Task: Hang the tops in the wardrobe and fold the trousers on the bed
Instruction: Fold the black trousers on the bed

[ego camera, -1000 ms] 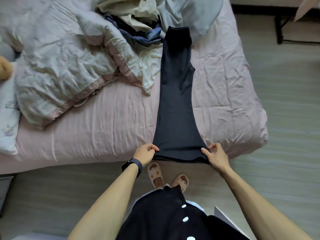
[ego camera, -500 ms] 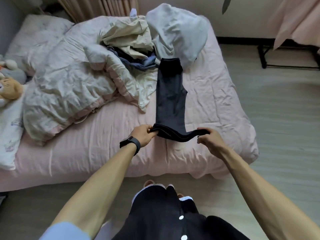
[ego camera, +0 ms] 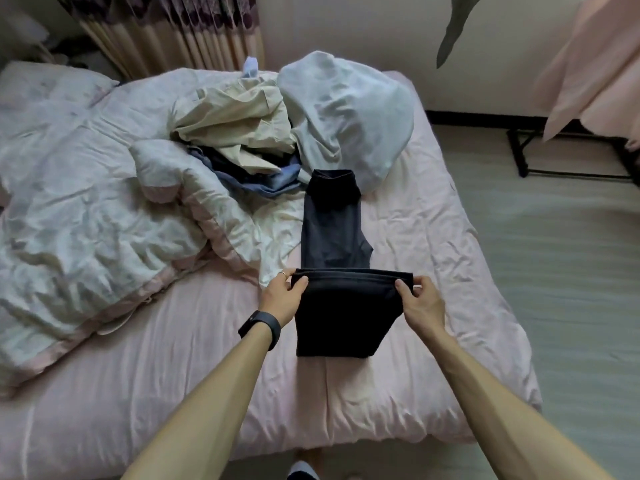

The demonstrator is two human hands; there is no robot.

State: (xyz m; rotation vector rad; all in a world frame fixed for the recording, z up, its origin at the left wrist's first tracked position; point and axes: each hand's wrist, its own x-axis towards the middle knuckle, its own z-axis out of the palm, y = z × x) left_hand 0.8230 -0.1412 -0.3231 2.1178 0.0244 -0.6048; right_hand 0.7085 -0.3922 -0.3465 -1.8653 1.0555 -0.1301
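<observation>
Pinching the hem corners of the dark trousers (ego camera: 329,230) with left hand (ego camera: 278,301) and right hand (ego camera: 422,303), edge pulled taut (probably to keep the fold square). Laid lengthwise at frame centre on the bed (ego camera: 173,375), waistband by the clothes heap (ego camera: 235,126), legs doubled back.

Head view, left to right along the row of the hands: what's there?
Crumpled quilt → left hand → dark trousers, hem pinched at both ends → right hand → pink sheet → floor.
</observation>
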